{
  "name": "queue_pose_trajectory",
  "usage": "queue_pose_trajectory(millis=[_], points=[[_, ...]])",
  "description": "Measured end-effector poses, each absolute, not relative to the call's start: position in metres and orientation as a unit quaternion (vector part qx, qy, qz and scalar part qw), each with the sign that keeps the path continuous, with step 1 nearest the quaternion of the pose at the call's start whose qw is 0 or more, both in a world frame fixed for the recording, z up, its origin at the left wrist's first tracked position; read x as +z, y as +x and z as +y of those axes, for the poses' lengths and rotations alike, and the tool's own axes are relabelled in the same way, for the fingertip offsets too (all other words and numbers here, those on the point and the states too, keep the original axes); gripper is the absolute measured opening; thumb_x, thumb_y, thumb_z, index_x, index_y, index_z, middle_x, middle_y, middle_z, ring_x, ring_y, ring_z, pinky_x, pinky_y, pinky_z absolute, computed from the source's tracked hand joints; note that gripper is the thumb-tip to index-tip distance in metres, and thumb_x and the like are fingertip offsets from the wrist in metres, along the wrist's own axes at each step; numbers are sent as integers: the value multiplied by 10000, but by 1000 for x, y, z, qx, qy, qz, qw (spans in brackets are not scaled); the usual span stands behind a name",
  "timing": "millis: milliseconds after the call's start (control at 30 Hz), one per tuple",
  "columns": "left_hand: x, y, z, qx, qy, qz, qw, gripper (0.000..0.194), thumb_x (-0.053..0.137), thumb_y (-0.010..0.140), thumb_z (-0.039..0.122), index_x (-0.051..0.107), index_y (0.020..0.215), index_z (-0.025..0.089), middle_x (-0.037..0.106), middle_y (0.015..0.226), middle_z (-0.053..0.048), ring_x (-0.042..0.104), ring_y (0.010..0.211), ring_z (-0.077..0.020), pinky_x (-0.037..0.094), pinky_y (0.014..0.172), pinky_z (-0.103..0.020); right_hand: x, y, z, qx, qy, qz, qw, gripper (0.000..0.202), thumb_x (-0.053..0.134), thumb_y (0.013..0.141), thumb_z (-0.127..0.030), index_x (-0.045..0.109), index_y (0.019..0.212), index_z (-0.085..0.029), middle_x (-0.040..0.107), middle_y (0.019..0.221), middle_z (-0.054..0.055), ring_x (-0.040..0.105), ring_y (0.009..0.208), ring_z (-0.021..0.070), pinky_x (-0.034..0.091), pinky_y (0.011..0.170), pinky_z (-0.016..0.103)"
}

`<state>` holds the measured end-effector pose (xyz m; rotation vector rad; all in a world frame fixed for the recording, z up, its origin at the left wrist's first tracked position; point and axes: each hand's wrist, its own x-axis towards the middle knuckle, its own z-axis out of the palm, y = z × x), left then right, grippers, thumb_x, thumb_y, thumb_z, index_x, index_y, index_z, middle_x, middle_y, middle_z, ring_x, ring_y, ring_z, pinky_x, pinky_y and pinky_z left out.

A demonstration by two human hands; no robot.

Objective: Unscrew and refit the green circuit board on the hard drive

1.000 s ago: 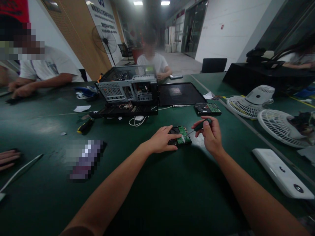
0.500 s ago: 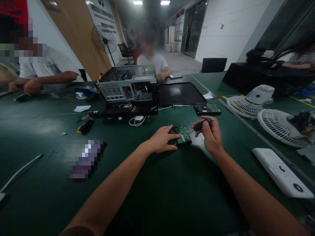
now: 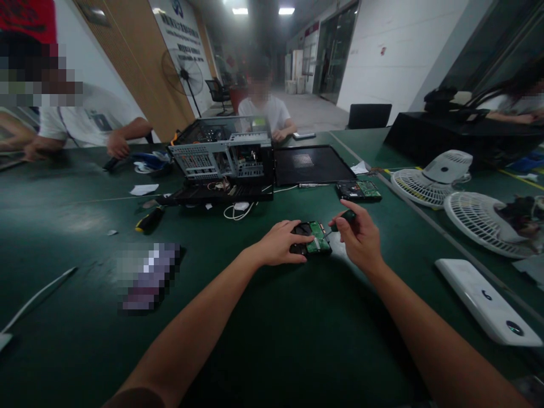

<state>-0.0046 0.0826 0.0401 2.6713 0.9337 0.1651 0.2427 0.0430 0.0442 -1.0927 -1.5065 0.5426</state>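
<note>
A hard drive (image 3: 319,245) lies on the green table with its green circuit board facing up. My left hand (image 3: 278,242) grips its left part, thumb at the near edge and fingers across the top, covering some of the drive. From the right, my right hand (image 3: 362,240) is closed on a dark-handled screwdriver (image 3: 345,220). The thin shaft slants down leftward to the circuit board, near its right edge. Whether the tip sits in a screw is too small to tell.
An opened computer case (image 3: 221,156) stands behind my hands, beside its black side panel (image 3: 314,164). A second hard drive (image 3: 359,190) lies behind my right hand. White fan parts (image 3: 429,184) and a white device (image 3: 487,300) are right; a yellow-black tool (image 3: 149,219) is left.
My right hand and the screwdriver have shifted slightly left and down, the shaft reaching further over the board. My left hand stays on the drive. At the far left, a person's hands have moved apart.
</note>
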Motion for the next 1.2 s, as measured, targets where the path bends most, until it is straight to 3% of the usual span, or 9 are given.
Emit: queue_pose_trajectory(millis=[267, 400, 467, 600, 1200], points=[[43, -2, 79, 62, 935, 309, 164, 636, 706, 891, 587, 540, 1479, 412, 276, 1673, -53, 329, 1472, -387, 289, 1177, -551, 57, 238, 41, 335, -403, -605, 599, 250, 629, 966, -421, 630, 1180, -292, 713, 1114, 70, 721, 889, 211, 465, 423, 231], [42, -3, 79, 64, 934, 309, 170, 648, 714, 883, 591, 539, 1481, 411, 271, 1675, -49, 329, 1472, -384, 289, 1179, -543, 59, 237, 40, 364, -406, -589, 596, 221, 724, 900, -397, 666, 1076, -276, 700, 882, 30, 666, 720, 172, 471, 437, 241], [43, -3, 79, 64, 934, 308, 171, 650, 710, 886, 593, 535, 1485, 409, 268, 1677, -49, 324, 1474, -387, 290, 1178, -543, 58, 238, 40, 381, -406, -584, 591, 228, 673, 927, -437, 687, 1083, -272, 675, 834, 27, 624, 664, 156, 448, 431, 243], [45, -4, 79, 62, 933, 308, 174, 647, 707, 891, 588, 533, 1487, 405, 264, 1680, -47, 317, 1479, -392, 288, 1180, -547, 58, 240, 42, 446, -381, -554, 591, 396, 456, 993, -514, 721, 1096, -237, 657, 873, 78, 644, 763, 205, 443, 436, 265], [39, -2, 80, 70, 932, 319, 160, 645, 707, 891, 592, 533, 1486, 412, 273, 1673, -54, 335, 1470, -390, 295, 1177, -548, 61, 246, 43, 513, -364, -513, 585, 326, 523, 944, -435, 751, 1024, -216, 673, 894, 88, 638, 786, 213, 453, 480, 276]])
